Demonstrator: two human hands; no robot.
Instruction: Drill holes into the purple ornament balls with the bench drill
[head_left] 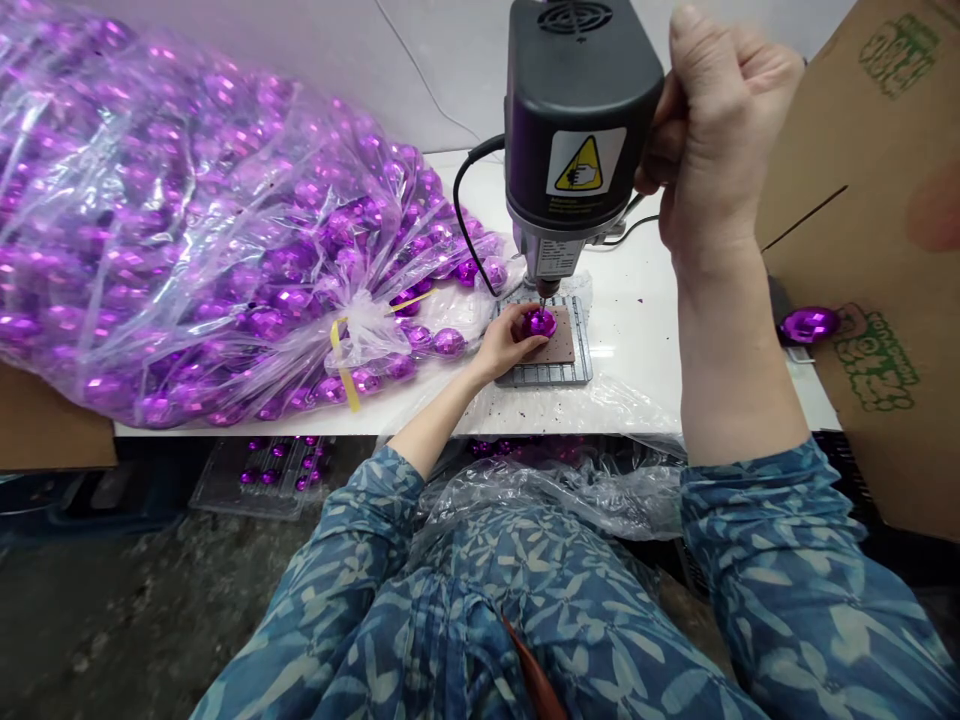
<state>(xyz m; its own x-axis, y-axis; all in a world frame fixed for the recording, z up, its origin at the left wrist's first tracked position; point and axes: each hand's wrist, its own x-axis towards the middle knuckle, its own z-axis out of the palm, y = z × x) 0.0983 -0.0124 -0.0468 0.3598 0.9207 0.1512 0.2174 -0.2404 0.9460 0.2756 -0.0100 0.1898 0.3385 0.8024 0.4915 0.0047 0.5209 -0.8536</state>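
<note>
Bead [545, 325], shiny purple and faceted, is pinched by the left hand [501, 345] under a boxy black drill press [581, 90], probably so it won't spin; right hand [724, 125] fisted, can't tell round what.

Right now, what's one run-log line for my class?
left hand: holding purple ball | drill press: bit at ball | right hand: closed beside press, grasped part hidden

The faceted ball [538, 323] is purple, like the balls [270, 322] in the clear bag [367, 325]. The black housing [577, 85] bears a white label [611, 152] with a yellow triangle [583, 165]; the base [582, 368] is grey, the board [559, 349] brown, the bench [637, 325] white. Pale leaves pattern the blue sleeves [360, 540]; green print [874, 372] marks the brown box [919, 430].
</note>
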